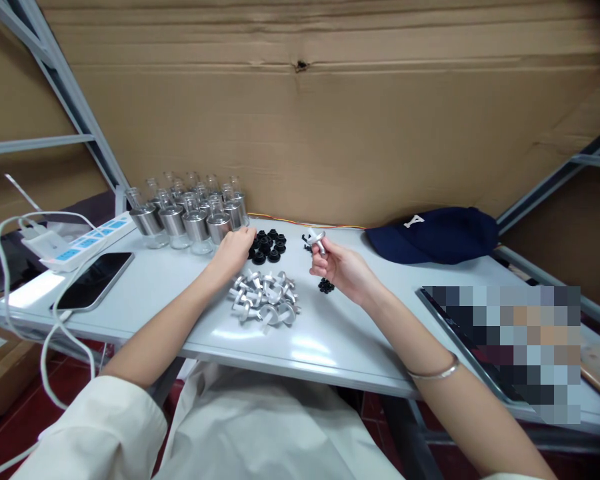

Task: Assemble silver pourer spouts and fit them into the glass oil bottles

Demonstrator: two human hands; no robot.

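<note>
Glass bottles (pixel 190 217) are lined up at the far left. The left hand (pixel 235 250) is curled, fingers together, at the black caps (pixel 267 245). A silver cap (pixel 316 240) is pinched in the right hand (pixel 340 267), stem tilted down-right.

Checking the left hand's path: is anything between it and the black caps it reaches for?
Nothing visible is. The left hand is already at the edge of the black caps, fingers beside the nearest one. The pile of silver parts lies nearer the person, off that line, and the bottles stand to the left.
</note>
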